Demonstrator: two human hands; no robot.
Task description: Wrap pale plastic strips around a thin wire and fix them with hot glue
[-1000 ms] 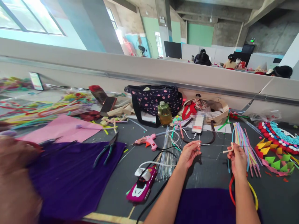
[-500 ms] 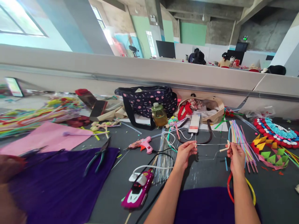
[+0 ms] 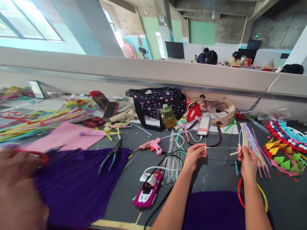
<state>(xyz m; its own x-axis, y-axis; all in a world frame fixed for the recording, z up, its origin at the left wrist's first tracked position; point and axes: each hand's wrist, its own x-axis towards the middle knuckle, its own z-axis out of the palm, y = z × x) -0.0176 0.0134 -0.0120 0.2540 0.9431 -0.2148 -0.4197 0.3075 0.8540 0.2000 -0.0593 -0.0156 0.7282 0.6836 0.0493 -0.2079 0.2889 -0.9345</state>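
Note:
My left hand [image 3: 195, 157] pinches one end of a thin wire frame [image 3: 221, 147], roughly rectangular, above the dark table. At the other end my right hand [image 3: 248, 161] has its fingers closed around a short cream fuzzy strip [image 3: 235, 154], which looks wound on the wire. Both hands hold the frame stretched between them, level and apart. Below my right forearm lies a red and yellow ring [image 3: 240, 191], partly hidden by the arm. A dark purple cloth [image 3: 213, 209] sits under my forearms.
At left, a co-worker's blurred hand [image 3: 21, 182] is near red-handled tool grips [image 3: 35, 156]. Pliers [image 3: 110, 156] lie on another purple cloth [image 3: 79, 191]. A pink glue gun [image 3: 152, 146], wire bundle [image 3: 174, 159], magenta power strip [image 3: 150, 188] and pastel pipe cleaners [image 3: 251, 140] surround my hands.
The view has turned slightly left, so the scene sits further right. The co-worker's hand reaches further into view. My hands keep nearly the same hold on the wire.

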